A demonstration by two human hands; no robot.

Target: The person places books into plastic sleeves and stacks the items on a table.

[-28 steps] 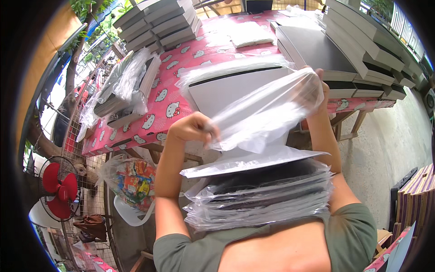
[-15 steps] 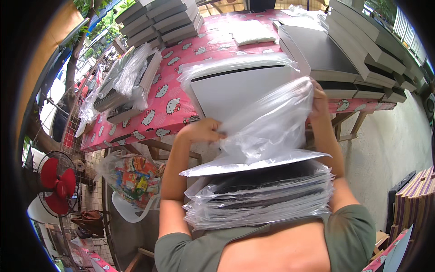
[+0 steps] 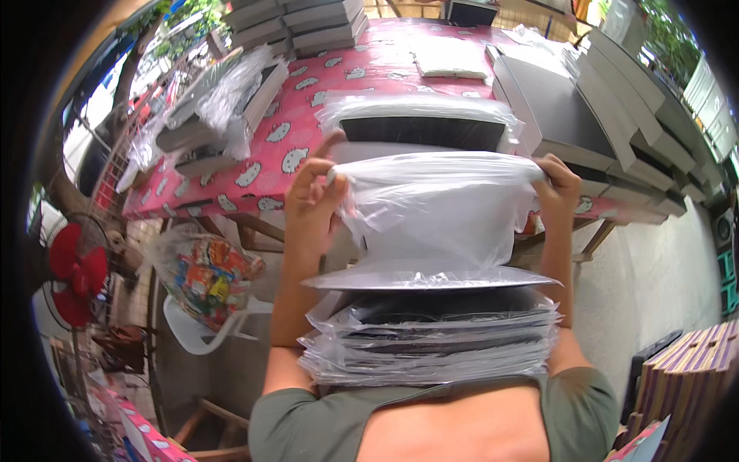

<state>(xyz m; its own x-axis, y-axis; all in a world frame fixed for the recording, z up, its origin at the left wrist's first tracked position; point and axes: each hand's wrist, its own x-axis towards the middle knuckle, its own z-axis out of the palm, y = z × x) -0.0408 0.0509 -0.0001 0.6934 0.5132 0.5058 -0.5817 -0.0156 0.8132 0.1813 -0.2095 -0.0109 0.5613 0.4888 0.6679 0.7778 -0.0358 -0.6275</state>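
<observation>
A see-through plastic bag [image 3: 439, 208] with a pale flat sheet or board in it stands raised in front of me. Its upper edge is stretched between my two hands. My left hand [image 3: 314, 189] pinches the left corner between thumb and fingers, while my right hand [image 3: 557, 183] grips the right corner. Below it, close to my body, rests a stack of dark flat boards in plastic bags [image 3: 431, 339], the top one with a whitish face. Just beyond the held bag, a dark board [image 3: 423, 132] in plastic lies at the table's near edge.
The table has a pink patterned cloth [image 3: 300, 115]. Grey-edged black slabs [image 3: 550, 96] are piled at its right, with more stacks [image 3: 323, 27] at the far left. Loose plastic covers a pile [image 3: 223, 100] on the left. A red fan [image 3: 77, 262] and a white chair [image 3: 192, 327] stand lower left.
My left hand has risen to the bag's upper left corner and grips it. The bag's slanted, bunched top is now pulled nearly level between both hands. The view has shifted slightly.
</observation>
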